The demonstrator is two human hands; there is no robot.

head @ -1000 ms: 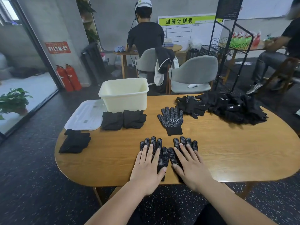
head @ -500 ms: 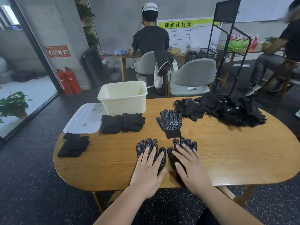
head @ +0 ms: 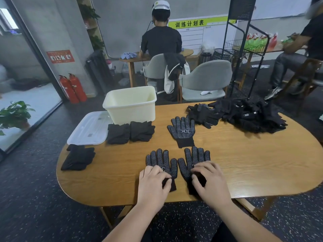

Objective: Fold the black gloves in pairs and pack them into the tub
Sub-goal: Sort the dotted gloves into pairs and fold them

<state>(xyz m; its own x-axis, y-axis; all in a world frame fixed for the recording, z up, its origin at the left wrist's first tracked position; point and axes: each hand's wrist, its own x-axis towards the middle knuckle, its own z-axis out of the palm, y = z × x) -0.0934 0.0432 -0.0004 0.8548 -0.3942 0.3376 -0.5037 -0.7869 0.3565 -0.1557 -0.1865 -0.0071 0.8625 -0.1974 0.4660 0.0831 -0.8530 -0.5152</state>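
Sliding back off flat gloves, my left hand and right hand now pinch both cuffs; folding can start.

Views: one wide-angle camera, worn on the person's head.
Position: above the near edge of the worktop, on the person's own side.
Facing: forward and down, across the worktop toward the tub and the back wall.
Nearness: closest to the left hand and right hand, each gripping a dotted glove; both forearms enter from the bottom edge.
Coverage: the whole worktop, and the floor on both sides.
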